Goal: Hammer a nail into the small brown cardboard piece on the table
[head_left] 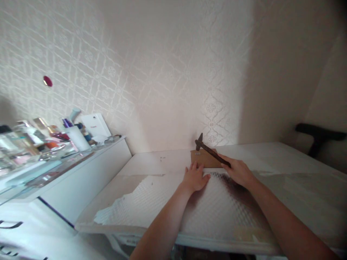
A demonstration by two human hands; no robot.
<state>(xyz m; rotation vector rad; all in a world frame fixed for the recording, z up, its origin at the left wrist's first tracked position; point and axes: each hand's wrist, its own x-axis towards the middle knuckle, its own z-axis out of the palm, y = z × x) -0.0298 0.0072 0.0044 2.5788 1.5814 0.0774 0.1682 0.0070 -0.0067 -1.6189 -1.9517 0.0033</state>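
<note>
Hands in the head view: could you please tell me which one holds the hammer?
The right hand grips the hammer by its handle, head raised over the brown board; the left hand lies flat and empty beside that board.

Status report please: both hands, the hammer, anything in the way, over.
Right hand shut on hammer, head raised over brown board. Left hand open, flat on white sheet, fingertips at board's edge. Nothing between hammer and board.

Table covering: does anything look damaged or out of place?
Yes. The white textured sheet on the table has a ragged, torn left edge, leaving bare surface. The hammer in the right hand looks dark, possibly rusty.
</note>
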